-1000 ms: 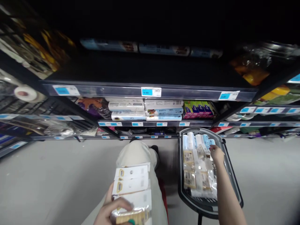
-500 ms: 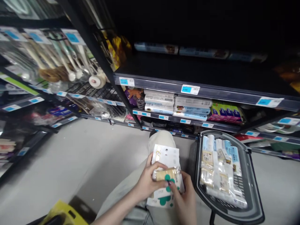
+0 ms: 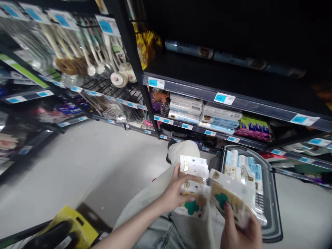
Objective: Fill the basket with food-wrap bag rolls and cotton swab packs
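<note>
My left hand (image 3: 171,194) grips several flat packets (image 3: 193,165) with white hanging cards, clear wrap and a green clover print. They overlap above my knees, so I cannot count them. My right hand (image 3: 242,230) holds a similar packet (image 3: 234,186) apart from the others, tilted, thumb on its green clover. This packet covers part of the grey shopping basket (image 3: 276,204). In the basket lie pale blue and white rolls (image 3: 258,176) and small packages. What the packets contain is too blurred to name.
A dark shelf (image 3: 189,86) with price tags runs ahead, bearing film rolls (image 3: 220,121) and purple-green boxes (image 3: 254,128). Kitchen utensils (image 3: 90,67) hang at left. A yellow package (image 3: 85,221) is at the lower left, above the grey floor (image 3: 109,155).
My right hand has moved right, away from the left, with one packet in it. The left hand keeps the other packets. The view has shifted slightly.
</note>
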`<state>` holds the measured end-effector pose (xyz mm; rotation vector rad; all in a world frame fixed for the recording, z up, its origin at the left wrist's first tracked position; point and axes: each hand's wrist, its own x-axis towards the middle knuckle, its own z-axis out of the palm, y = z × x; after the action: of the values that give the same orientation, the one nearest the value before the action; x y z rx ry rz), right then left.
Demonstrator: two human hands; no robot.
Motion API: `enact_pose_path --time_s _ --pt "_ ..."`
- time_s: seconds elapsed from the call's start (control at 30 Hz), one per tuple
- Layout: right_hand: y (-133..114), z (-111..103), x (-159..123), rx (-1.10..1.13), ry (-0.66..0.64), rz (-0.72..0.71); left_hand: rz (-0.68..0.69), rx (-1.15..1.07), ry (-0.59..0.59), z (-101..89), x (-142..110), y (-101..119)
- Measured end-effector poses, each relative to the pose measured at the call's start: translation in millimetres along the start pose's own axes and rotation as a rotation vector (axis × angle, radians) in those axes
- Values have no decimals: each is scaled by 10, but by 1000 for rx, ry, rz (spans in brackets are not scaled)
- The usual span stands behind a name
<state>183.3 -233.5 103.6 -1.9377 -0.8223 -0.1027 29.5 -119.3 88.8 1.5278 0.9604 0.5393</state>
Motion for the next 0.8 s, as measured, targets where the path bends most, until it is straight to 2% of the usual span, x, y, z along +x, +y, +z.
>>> enact_pose_path --time_s 0.07,0.13,0.2,0.23,0.3,0.37,0.43,0.5,0.53,0.63,0.73,0.8 --pt "24 -113 -108 -31 -6 -187 21 -45 44 4 -3 16" --pt "-28 -142 -228 -130 -174 -326 42 -80 71 -2 -20 32" --pt "-138 -77 -346 -274 -360 -453 58 -95 43 -21 -47 43" --pt "-198 -24 -400 -337 -410 -492 72 -101 13 -33 -61 44" --pt "-294 75 -483 -384 -423 -504 116 -104 -33 -51 -81 40" --pt "-331 115 -508 -341 -446 -494 119 -68 -27 -52 -83 29" --pt "-301 84 -447 -211 -546 -505 66 -11 3 -37 -70 16" --pt "-218 22 -288 -75 -631 -442 26 21 12 -16 -54 12" --pt "-166 -3 -180 -42 -638 -366 21 27 6 -9 -48 15" --pt "-16 -6 191 -23 -628 -29 22 47 -10 -1 -44 44" --pt "23 81 502 111 -836 164 20 77 -15 -8 -54 72" --pt "-46 139 642 116 -1023 157 26 94 -9 -9 -60 63"
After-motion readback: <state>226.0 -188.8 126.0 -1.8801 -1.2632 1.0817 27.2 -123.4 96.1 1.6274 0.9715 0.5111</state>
